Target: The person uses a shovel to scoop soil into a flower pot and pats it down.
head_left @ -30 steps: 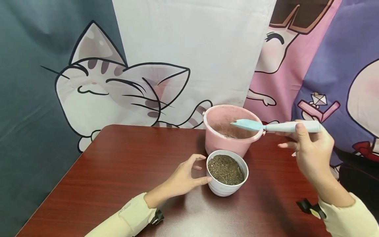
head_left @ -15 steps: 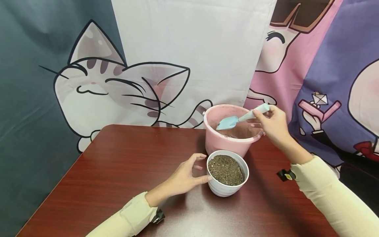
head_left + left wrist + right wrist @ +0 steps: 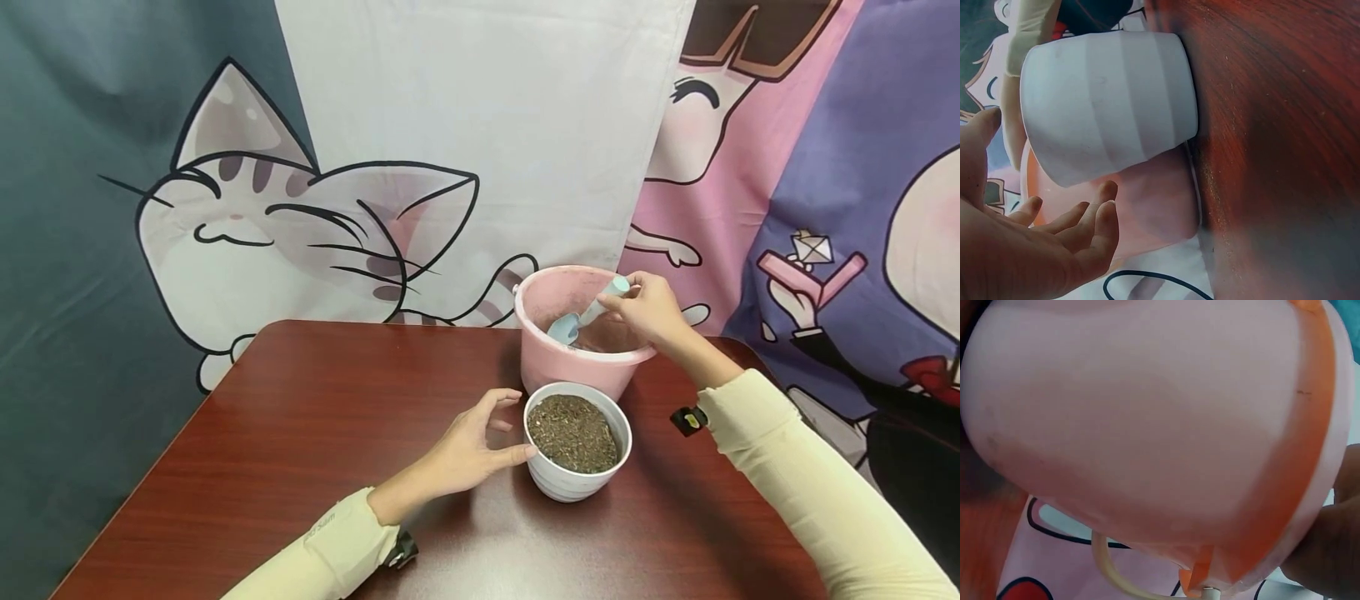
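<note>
A white ridged pot full of dark soil stands upright on the table. My left hand is at its left side, fingers loosely spread and thumb by the rim; in the left wrist view the fingers look apart from the pot wall. Behind the pot is a pink bucket. My right hand grips the handle of a light blue trowel at the bucket's right rim, with the blade down inside the bucket. The right wrist view mostly shows the bucket's outer wall.
The dark red wooden table extends left and in front of the pot. A printed cloth with cartoon figures hangs right behind it. The bucket's pale bail handle hangs beside its wall.
My right hand has moved left with the trowel, from right of the bucket to over its rim. The blade has tipped and lowered into the bucket. My left hand and the pot have stayed put.
</note>
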A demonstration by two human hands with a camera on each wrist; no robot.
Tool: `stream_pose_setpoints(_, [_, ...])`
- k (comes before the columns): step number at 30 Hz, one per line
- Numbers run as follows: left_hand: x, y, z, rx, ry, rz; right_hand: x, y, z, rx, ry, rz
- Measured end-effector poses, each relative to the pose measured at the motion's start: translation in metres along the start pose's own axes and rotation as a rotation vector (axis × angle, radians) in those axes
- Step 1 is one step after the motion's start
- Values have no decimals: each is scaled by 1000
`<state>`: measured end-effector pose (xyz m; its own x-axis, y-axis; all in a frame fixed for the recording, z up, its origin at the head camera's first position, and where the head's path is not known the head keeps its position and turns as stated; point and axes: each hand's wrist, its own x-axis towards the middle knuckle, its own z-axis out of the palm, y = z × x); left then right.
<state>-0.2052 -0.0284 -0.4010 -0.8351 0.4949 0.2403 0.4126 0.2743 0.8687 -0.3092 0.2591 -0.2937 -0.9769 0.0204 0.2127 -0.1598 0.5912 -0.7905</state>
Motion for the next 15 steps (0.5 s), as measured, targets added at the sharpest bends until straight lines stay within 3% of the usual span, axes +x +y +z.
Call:
stream_pose_setpoints(6, [-1, -1, -1, 4, 0, 0, 7, 2, 7, -298, -95, -104])
stream_pose_setpoints(10, [-2, 0, -2, 38, -10, 11, 8, 1, 9, -394, -119, -191])
stream_pose_setpoints(15, [-4, -1, -5, 103, -15, 64, -1, 1, 2, -459, -99, -207])
